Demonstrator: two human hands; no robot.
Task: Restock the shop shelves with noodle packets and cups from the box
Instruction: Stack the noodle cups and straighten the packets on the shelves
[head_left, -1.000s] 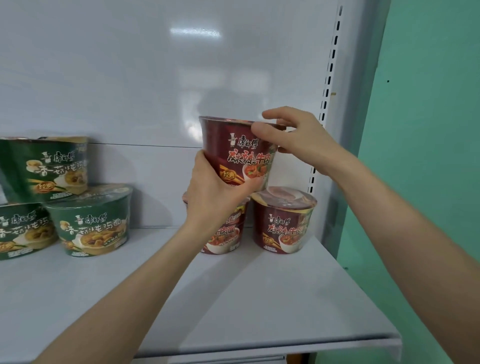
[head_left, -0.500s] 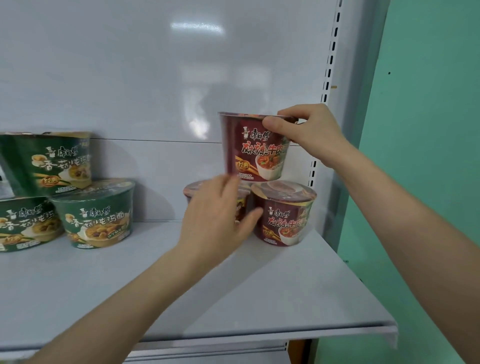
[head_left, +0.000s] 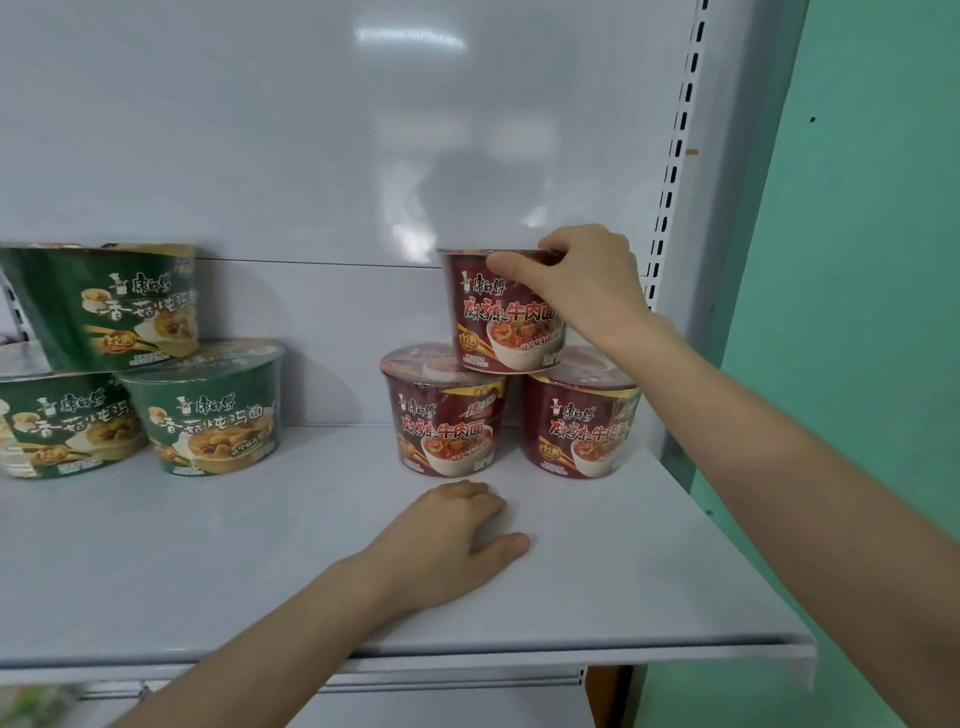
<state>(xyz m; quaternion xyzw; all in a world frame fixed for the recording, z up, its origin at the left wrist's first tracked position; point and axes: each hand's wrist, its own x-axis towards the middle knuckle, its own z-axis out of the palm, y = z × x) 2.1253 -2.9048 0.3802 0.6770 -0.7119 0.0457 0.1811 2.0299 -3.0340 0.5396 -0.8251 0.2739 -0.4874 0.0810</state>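
The right hand is up at the top of the pile, thumb on the front wall and fingers curled over the rim of a dark red printed noodle cup, gripping it from above. That cup stands upright, bridging the lids of two more of its kind, the lower left red cup and the lower right red cup, which sit side by side at the back right of the pale grey metal shelf. Down in front, the left hand lies palm down, low over the board just before the lower left red cup, fingers loosely curled, thumb out to the right, holding nothing; whether it presses on the board I cannot tell. Over on the left, well apart from the red pile, a green pile: the top green cup, tilted, sits on the left green cup and the right green cup. Behind runs a glossy white back panel, with a slotted upright and a mint green wall to the right.
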